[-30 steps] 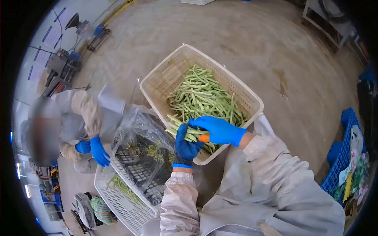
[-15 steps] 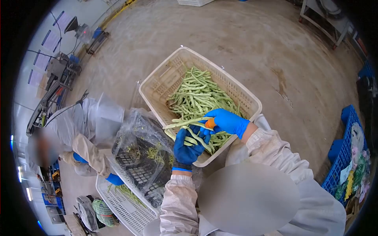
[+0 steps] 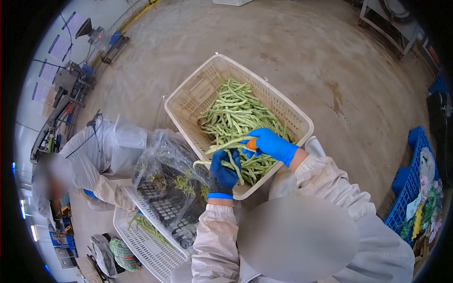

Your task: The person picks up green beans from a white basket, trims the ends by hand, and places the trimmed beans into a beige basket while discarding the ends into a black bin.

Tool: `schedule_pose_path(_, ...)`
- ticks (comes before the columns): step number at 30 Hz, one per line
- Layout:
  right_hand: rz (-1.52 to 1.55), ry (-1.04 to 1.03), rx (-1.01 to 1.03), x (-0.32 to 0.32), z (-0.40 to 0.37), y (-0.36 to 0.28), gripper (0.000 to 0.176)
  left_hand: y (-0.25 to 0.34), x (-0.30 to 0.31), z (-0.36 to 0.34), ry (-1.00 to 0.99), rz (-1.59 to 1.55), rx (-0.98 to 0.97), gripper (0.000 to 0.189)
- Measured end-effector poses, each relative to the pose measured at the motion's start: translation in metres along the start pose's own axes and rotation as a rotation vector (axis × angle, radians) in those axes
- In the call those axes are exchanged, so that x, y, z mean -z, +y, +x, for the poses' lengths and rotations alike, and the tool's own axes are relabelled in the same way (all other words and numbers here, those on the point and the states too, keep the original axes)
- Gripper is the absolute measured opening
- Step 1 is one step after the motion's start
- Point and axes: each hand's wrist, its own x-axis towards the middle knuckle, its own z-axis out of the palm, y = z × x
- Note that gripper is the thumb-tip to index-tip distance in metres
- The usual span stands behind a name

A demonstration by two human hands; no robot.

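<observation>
A beige perforated crate (image 3: 188, 94) holds a heap of long green beans (image 3: 236, 106). Over its near edge, my left hand (image 3: 224, 169), in a dark blue glove, is closed around a few beans that stick out on both sides. Just to the right, my right hand (image 3: 271, 145), in a bright blue glove, is closed with bean ends at its fingertips. An orange thing (image 3: 252, 144) shows at its fingers; whether it is a tool or a finger cover I cannot tell.
Left of the crate lies a plastic-lined crate (image 3: 174, 188) with plant scraps, above a white crate (image 3: 146, 250) with some beans. A co-worker (image 3: 89, 155) bends beside them. A blue pallet (image 3: 406, 184) with bagged items stands at the right.
My left hand has turned and closed more around the beans, and fewer beans show in it. My right hand has shifted slightly. The co-worker's gloved hand has moved behind the lined crate's edge.
</observation>
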Motion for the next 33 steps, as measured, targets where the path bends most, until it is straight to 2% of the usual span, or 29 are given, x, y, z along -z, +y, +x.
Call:
schedule_pose_path(1,0.018,0.1,-0.004,-0.002,0.0,-0.001,0.022,0.0,0.001,0.001,0.0,-0.002,0.0,0.031)
schedule_pose_path(8,-0.04,0.146,0.145,0.017,0.0,0.007,0.028,0.014,0.005,-0.006,-0.145,0.093,0.125,0.033)
schedule_pose_path(10,-0.325,0.363,0.287,0.031,0.013,0.023,0.03,0.014,0.005,-0.011,-0.177,0.076,0.099,0.033)
schedule_pose_path(11,-0.325,0.363,0.287,0.029,0.013,0.028,0.03,0.012,0.004,-0.013,-0.213,0.059,0.081,0.033)
schedule_pose_path(13,-1.068,0.703,0.755,0.01,0.001,0.014,0.033,0.006,-0.001,-0.014,-0.225,0.044,0.039,0.032)
schedule_pose_path(14,-0.849,0.536,0.793,-0.002,-0.002,0.013,0.033,0.003,-0.006,-0.013,-0.239,0.029,-0.004,0.032)
schedule_pose_path(15,-0.855,0.54,0.794,-0.013,-0.007,0.007,0.033,0.001,-0.011,-0.015,-0.245,0.027,-0.001,0.032)
schedule_pose_path(17,-0.498,0.142,0.374,-0.03,-0.016,-0.004,0.032,-0.004,-0.017,-0.024,-0.155,0.128,-0.095,0.03)
schedule_pose_path(18,-0.498,0.147,0.371,-0.031,-0.016,-0.003,0.032,-0.01,-0.016,-0.024,-0.259,0.466,-0.36,0.029)
schedule_pose_path(19,-0.537,0.163,0.358,-0.031,-0.015,-0.002,0.03,-0.011,-0.015,-0.025,-0.263,0.466,-0.357,0.029)
schedule_pose_path(21,-0.581,0.184,0.343,-0.031,-0.012,-0.001,0.027,-0.011,-0.019,-0.03,-0.223,0.85,-0.444,0.028)
schedule_pose_path(22,-0.625,0.215,0.369,-0.032,-0.013,-0.001,0.023,-0.01,-0.019,-0.027,-0.212,0.331,-0.168,0.029)
schedule_pose_path(23,-0.67,0.248,0.392,-0.032,-0.013,0.001,0.019,-0.013,-0.016,-0.026,-0.221,0.327,-0.158,0.029)
schedule_pose_path(25,-0.741,0.314,0.461,-0.033,-0.011,0.007,0.012,-0.02,-0.015,-0.029,-0.233,0.976,-0.543,0.029)
schedule_pose_path(26,-0.848,0.328,0.48,-0.033,-0.009,0.011,0.011,-0.018,-0.015,-0.029,-0.211,0.414,-0.213,0.029)
schedule_pose_path(27,-0.953,0.339,0.501,-0.035,-0.01,0.011,0.009,-0.018,-0.014,-0.029,-0.21,0.415,-0.21,0.029)
schedule_pose_path(29,-0.98,0.351,0.545,-0.037,-0.012,0.01,0.008,-0.018,-0.008,-0.029,-0.28,1.535,-1.114,0.031)
schedule_pose_path(33,-1.13,0.278,0.661,-0.04,-0.011,0.01,0.008,-0.011,0.038,-0.007,-0.273,1.567,-0.972,0.037)
